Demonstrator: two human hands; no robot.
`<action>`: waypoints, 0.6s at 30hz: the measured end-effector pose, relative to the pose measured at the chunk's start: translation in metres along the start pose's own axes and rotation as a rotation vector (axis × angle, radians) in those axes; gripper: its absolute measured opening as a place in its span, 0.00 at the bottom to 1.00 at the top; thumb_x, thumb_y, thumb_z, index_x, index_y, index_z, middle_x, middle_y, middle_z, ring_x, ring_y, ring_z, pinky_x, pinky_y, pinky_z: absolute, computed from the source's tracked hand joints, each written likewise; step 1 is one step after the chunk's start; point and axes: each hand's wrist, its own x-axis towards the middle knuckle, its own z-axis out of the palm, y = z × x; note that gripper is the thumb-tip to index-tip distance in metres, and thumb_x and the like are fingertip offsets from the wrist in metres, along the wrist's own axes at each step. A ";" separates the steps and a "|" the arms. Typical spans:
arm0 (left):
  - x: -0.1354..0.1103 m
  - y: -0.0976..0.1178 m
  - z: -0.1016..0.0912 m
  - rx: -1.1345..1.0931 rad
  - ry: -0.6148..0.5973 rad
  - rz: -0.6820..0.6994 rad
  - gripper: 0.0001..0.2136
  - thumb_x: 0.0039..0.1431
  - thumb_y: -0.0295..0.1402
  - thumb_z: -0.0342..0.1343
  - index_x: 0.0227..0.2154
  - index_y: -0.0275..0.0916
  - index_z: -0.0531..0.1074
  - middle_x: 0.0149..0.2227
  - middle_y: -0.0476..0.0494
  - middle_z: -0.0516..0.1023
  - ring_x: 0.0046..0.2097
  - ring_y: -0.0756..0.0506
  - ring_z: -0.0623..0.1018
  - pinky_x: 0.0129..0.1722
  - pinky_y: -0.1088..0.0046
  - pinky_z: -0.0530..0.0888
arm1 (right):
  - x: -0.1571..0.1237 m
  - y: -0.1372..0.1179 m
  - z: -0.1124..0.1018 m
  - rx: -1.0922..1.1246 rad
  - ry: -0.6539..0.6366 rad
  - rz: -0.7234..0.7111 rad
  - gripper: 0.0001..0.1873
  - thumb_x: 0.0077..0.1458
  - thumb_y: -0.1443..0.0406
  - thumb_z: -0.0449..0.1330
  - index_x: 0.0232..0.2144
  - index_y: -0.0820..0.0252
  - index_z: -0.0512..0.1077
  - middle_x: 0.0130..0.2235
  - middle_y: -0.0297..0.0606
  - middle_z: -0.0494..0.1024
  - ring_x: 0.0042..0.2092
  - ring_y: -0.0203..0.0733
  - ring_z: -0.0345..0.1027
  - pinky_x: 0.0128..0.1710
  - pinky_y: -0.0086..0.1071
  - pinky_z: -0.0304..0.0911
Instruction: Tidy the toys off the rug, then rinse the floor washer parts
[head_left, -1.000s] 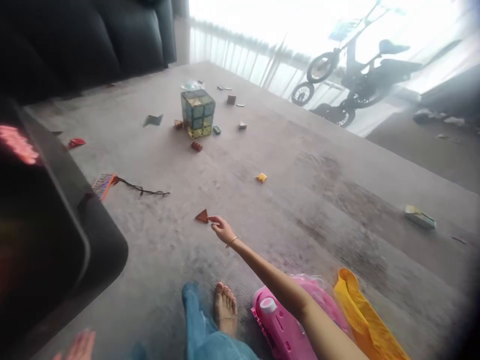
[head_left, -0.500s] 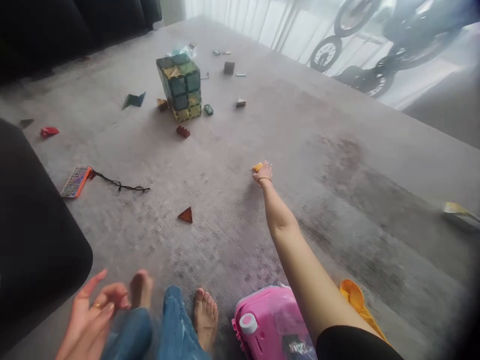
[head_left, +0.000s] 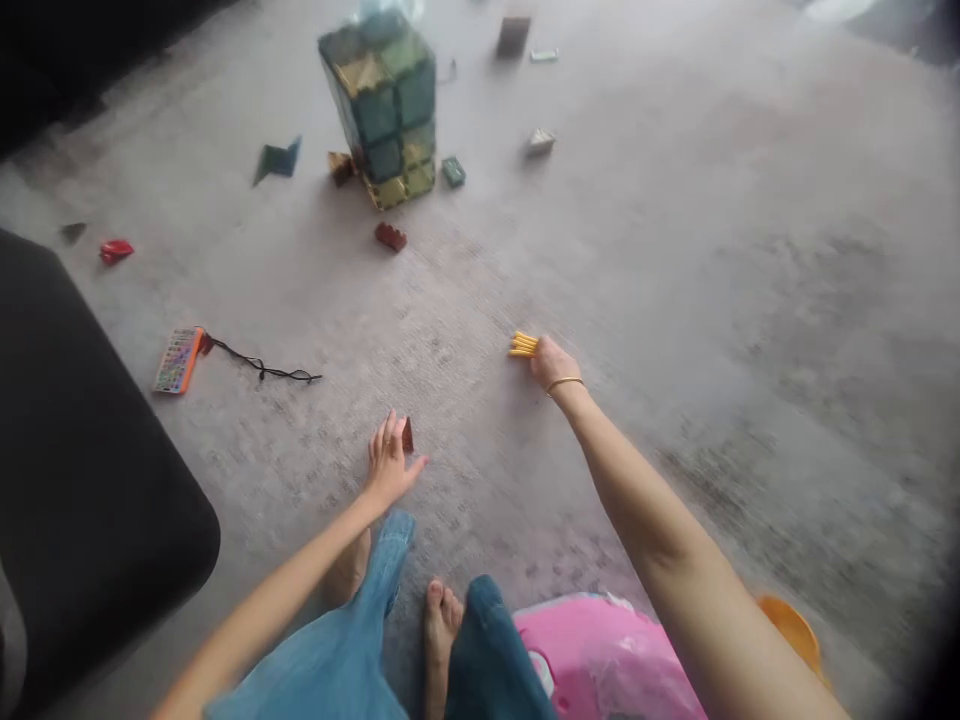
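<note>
"Head view: writing?"
"The orange-edged card (head_left: 180, 360) bears marks too small to read."
"Changed?"
"The left hand (head_left: 388, 465) is now at the brown triangular tile (head_left: 408, 436) on the carpet (head_left: 262, 300), fingers spread; the right hand (head_left: 555, 362) grips the yellow ribbed piece (head_left: 523, 345)."

A yellow piece (head_left: 523, 346), its slim prongs side by side, juts leftward from the right hand (head_left: 555, 362). Nearer the wearer and to its left, a reddish-brown tile (head_left: 408, 436) sits partly hidden by the left hand (head_left: 388, 460), a straight edge showing; whether it lies flat is unclear.
</note>
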 end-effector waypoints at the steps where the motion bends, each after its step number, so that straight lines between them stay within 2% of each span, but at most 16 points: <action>1: 0.010 -0.013 0.006 0.071 -0.033 0.049 0.24 0.44 0.29 0.68 0.47 0.40 0.73 0.67 0.31 0.60 0.70 0.33 0.53 0.69 0.50 0.38 | -0.008 -0.004 0.005 0.009 -0.026 0.003 0.19 0.65 0.71 0.46 0.54 0.66 0.66 0.49 0.54 0.75 0.50 0.48 0.68 0.48 0.36 0.63; 4: 0.038 -0.042 0.015 0.221 -0.101 0.142 0.16 0.54 0.32 0.60 0.47 0.41 0.73 0.62 0.31 0.67 0.67 0.34 0.60 0.68 0.50 0.42 | -0.039 -0.015 0.022 0.028 -0.042 -0.092 0.22 0.65 0.71 0.45 0.58 0.65 0.65 0.53 0.54 0.74 0.56 0.49 0.66 0.54 0.38 0.61; 6: 0.067 -0.049 0.012 0.285 -0.139 0.215 0.15 0.57 0.33 0.55 0.48 0.42 0.73 0.59 0.30 0.71 0.65 0.34 0.64 0.67 0.52 0.48 | -0.062 -0.020 0.032 0.051 -0.047 -0.154 0.26 0.61 0.73 0.47 0.61 0.67 0.62 0.62 0.54 0.67 0.64 0.51 0.57 0.61 0.40 0.56; 8: 0.106 -0.044 0.002 0.357 -0.124 0.286 0.16 0.59 0.34 0.53 0.50 0.40 0.72 0.60 0.29 0.70 0.65 0.35 0.64 0.67 0.53 0.51 | -0.084 -0.025 0.038 0.073 -0.091 -0.136 0.31 0.58 0.73 0.51 0.65 0.67 0.58 0.67 0.53 0.58 0.69 0.55 0.48 0.65 0.45 0.52; 11: 0.171 -0.021 -0.028 0.541 0.077 0.316 0.24 0.59 0.39 0.53 0.56 0.34 0.65 0.66 0.23 0.58 0.70 0.32 0.53 0.67 0.47 0.45 | -0.108 -0.033 0.037 0.108 -0.204 -0.100 0.40 0.56 0.69 0.55 0.69 0.66 0.49 0.70 0.53 0.52 0.71 0.58 0.42 0.67 0.51 0.47; 13: 0.204 -0.008 -0.054 0.652 0.223 0.275 0.32 0.58 0.44 0.55 0.60 0.29 0.59 0.69 0.18 0.50 0.71 0.29 0.47 0.66 0.41 0.39 | -0.112 -0.041 0.029 0.146 -0.257 -0.074 0.46 0.56 0.69 0.56 0.71 0.65 0.39 0.70 0.53 0.51 0.71 0.54 0.43 0.68 0.48 0.46; 14: 0.215 -0.004 -0.067 0.672 0.256 0.255 0.35 0.58 0.46 0.55 0.61 0.27 0.57 0.69 0.16 0.48 0.71 0.28 0.46 0.66 0.40 0.39 | -0.109 -0.046 0.022 0.166 -0.280 -0.034 0.49 0.56 0.69 0.56 0.71 0.64 0.34 0.70 0.54 0.50 0.70 0.53 0.47 0.67 0.47 0.48; 16: 0.228 -0.004 -0.089 0.608 0.240 0.237 0.34 0.58 0.48 0.55 0.59 0.27 0.58 0.68 0.16 0.51 0.71 0.29 0.48 0.66 0.42 0.40 | -0.098 -0.056 0.007 0.187 -0.334 0.098 0.52 0.56 0.67 0.57 0.71 0.61 0.28 0.70 0.57 0.47 0.66 0.54 0.57 0.62 0.45 0.57; 18: 0.231 -0.008 -0.101 0.424 0.194 0.230 0.29 0.56 0.46 0.57 0.54 0.31 0.63 0.65 0.19 0.58 0.70 0.30 0.52 0.68 0.46 0.44 | -0.080 -0.065 -0.009 0.172 -0.402 0.216 0.54 0.56 0.65 0.59 0.71 0.58 0.27 0.71 0.61 0.43 0.62 0.55 0.64 0.56 0.44 0.64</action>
